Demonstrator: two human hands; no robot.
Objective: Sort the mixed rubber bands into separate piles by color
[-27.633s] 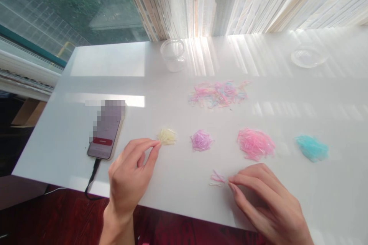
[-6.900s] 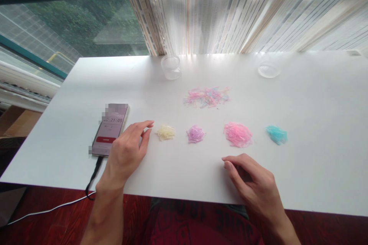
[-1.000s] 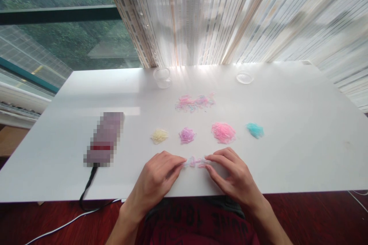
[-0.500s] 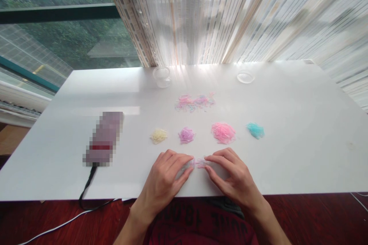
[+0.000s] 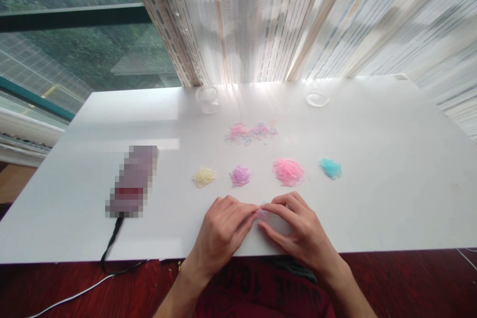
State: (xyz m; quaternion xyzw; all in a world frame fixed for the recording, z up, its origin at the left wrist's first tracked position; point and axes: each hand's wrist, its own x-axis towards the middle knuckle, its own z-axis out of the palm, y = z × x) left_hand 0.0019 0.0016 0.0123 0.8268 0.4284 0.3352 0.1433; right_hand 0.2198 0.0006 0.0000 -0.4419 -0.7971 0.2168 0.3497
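Observation:
My left hand rests at the table's near edge, its thumb and fingertips pinched together. What they hold, if anything, is too small to make out. My right hand is beside it, thumb and index finger apart, the index fingertip meeting the left fingertips. Between the hands lies a small cluster of thin pale pink and lilac strands, partly hidden by the fingers. Beyond the hands are sorted heaps of similar strands: yellow, purple, pink and turquoise. Farther back spreads a mixed-colour pile.
A clear plastic tub and a clear round lid sit near the white table's far edge. To the left lies a blurred-out phone-like object with a black cable. Curtains hang behind.
My left fingertips have closed together and moved right to meet the right index fingertip. The strands between the hands are now more covered. The view has shifted slightly; the heaps look the same.

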